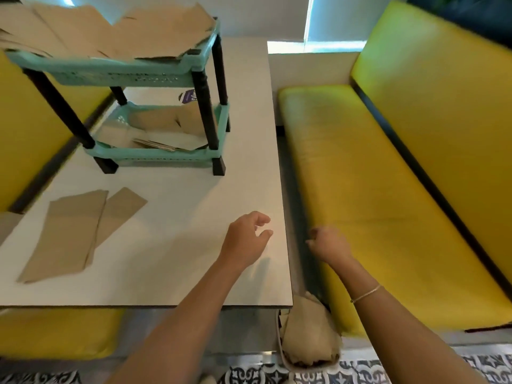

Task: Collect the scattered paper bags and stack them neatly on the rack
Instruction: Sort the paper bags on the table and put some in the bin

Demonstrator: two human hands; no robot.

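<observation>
both hands are empty: the left hand [246,239] hovers over the white desk [177,245] with fingers loose, the right hand [328,242] loosely curled above the yellow bench seat [374,195]. two flat paper bags [74,231] lie on the desk, more on both shelves of the teal rack [116,70].

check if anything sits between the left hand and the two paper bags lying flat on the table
Nothing visible does. Bare table lies between the left hand and the paper bags; the rack stands farther back.
</observation>
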